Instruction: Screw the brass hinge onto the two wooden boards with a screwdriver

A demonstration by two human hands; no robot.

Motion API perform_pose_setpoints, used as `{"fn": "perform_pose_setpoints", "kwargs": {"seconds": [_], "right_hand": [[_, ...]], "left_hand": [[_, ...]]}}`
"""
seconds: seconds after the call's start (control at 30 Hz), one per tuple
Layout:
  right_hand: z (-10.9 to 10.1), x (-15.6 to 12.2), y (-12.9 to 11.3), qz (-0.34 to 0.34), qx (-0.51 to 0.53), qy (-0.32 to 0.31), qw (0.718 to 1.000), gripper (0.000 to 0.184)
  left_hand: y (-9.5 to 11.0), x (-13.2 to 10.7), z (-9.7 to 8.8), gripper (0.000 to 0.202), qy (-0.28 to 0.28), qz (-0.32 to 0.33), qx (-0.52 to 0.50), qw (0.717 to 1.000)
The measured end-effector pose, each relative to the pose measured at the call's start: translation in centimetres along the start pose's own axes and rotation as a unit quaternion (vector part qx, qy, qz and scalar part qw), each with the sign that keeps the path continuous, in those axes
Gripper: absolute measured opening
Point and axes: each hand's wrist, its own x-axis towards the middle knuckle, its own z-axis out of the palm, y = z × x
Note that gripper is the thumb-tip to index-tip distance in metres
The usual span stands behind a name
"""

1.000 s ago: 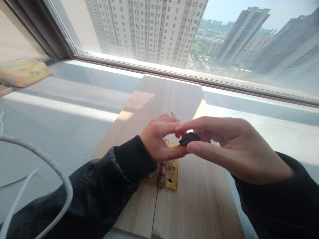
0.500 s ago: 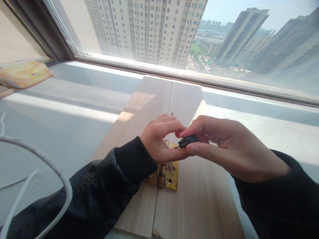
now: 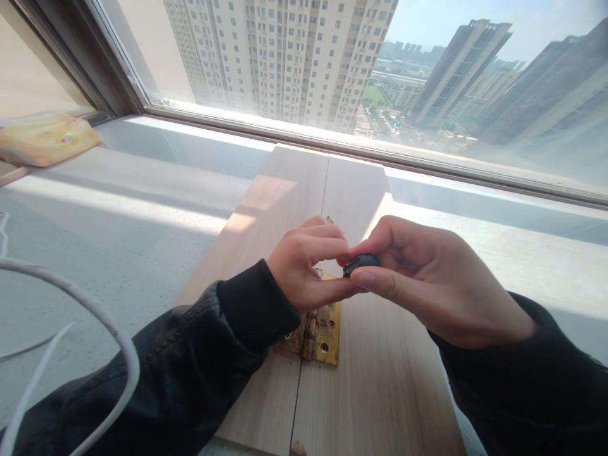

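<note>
Right hand [image 3: 437,282]: thumb and fingers clamped on black handle [image 3: 363,262]. Left hand [image 3: 304,263]: fingers curled, grip cannot be told; gold-coloured hinge [image 3: 327,335] beneath them.

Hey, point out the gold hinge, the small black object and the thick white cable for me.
Gold hinge [image 3: 329,335]: head view, on its right-side leaf.
Small black object [image 3: 363,263]: head view, on its exposed dark side.
Thick white cable [image 3: 132,367]: head view, on its outer bend.
</note>
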Motion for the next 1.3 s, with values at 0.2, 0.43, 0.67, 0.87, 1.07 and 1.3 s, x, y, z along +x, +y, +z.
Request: {"fn": "perform_pose_setpoints", "kwargs": {"seconds": [0.2, 0.43, 0.67, 0.87, 1.07, 1.3], "right_hand": [[0.3, 0.1, -0.2, 0.016, -0.016, 0.030, 0.999, 0.029], [0.3, 0.1, -0.4, 0.011, -0.026, 0.019, 0.999, 0.029], [-0.9, -0.1, -1.1, 0.020, -0.063, -0.023, 0.998, 0.024], [-1.2, -0.3, -1.5, -0.004, -0.094, -0.046, 0.994, 0.015], [-0.8, -0.3, -0.9, -0.007, -0.167, 0.034, 0.985, 0.022], [0.0, -0.3, -1.0, -0.019, -0.188, 0.049, 0.981, 0.035]], "left_hand": [[0.1, 0.0, 0.1, 0.013, 0.004, -0.014, -0.006, 1.000], [0.0, 0.0, 0.2, 0.019, 0.021, -0.013, -0.009, 1.000], [0.1, 0.2, 0.0, 0.025, 0.011, 0.001, 0.003, 1.000], [0.1, 0.1, 0.0, 0.024, 0.006, 0.004, 0.011, 1.000], [0.2, 0.2, 0.2, 0.028, 0.035, -0.009, 0.026, 0.999], [0.1, 0.1, 0.1, 0.020, 0.015, -0.007, 0.026, 1.000]]}}
